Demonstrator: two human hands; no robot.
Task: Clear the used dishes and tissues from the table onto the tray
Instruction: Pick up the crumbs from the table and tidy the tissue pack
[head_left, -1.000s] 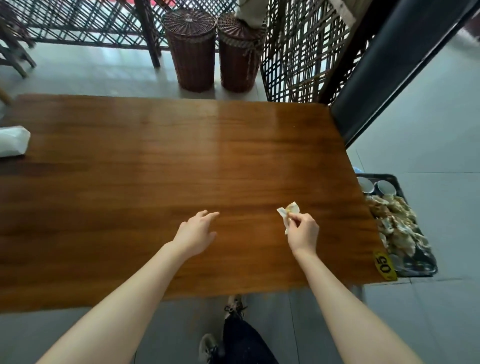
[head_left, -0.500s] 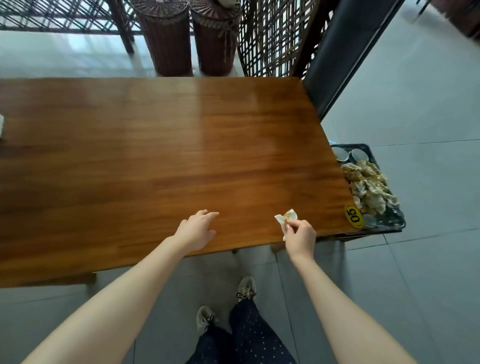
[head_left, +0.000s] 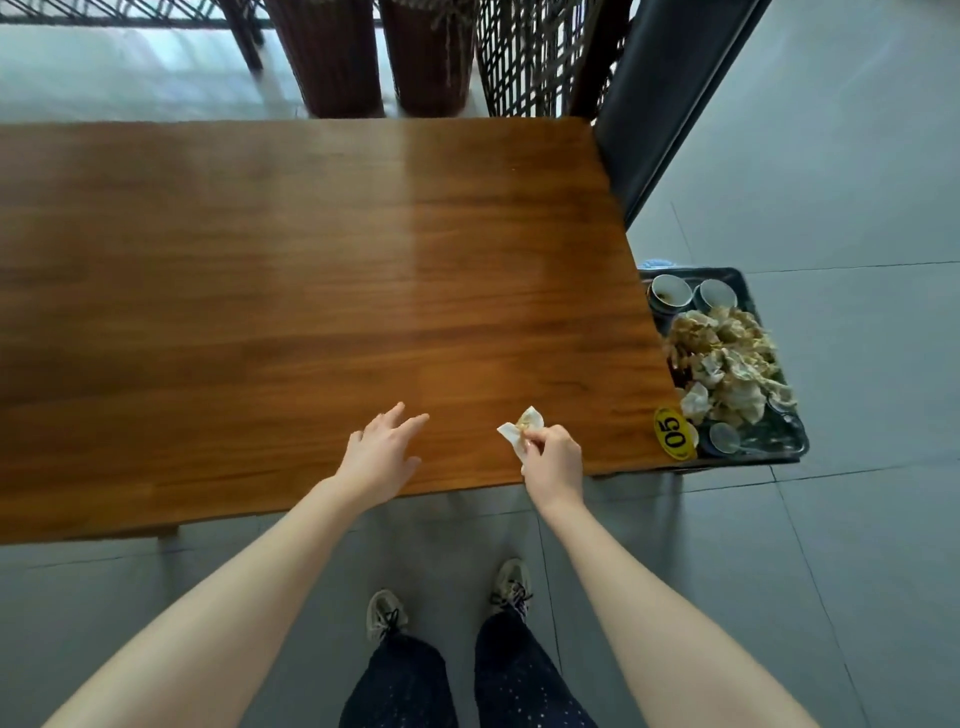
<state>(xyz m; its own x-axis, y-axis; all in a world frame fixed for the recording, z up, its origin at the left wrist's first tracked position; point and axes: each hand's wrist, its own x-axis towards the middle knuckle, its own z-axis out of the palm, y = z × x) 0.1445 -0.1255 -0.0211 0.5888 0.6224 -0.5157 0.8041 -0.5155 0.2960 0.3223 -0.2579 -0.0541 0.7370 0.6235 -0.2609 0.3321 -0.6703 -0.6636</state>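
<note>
My right hand (head_left: 553, 462) pinches a crumpled, stained white tissue (head_left: 519, 428) just above the near edge of the wooden table (head_left: 311, 270). My left hand (head_left: 382, 457) hovers over the table's near edge with its fingers spread and holds nothing. To the right of the table, lower down, a black tray (head_left: 779, 452) carries a heap of used tissues (head_left: 727, 364), two small cups (head_left: 691, 293) at its far end and some clear dishes at its near end.
A yellow "05" tag (head_left: 674, 434) sticks on the table's near right corner. Two wicker baskets (head_left: 379, 57) and a lattice screen (head_left: 524, 52) stand behind the table. A dark panel (head_left: 665, 104) rises at the far right corner. Grey tile floor surrounds the table.
I have stepped back and turned right, so the table's near edge and the tray sit closer to view. The white packet at the table's left end has left the frame. Both hands keep their poses.
</note>
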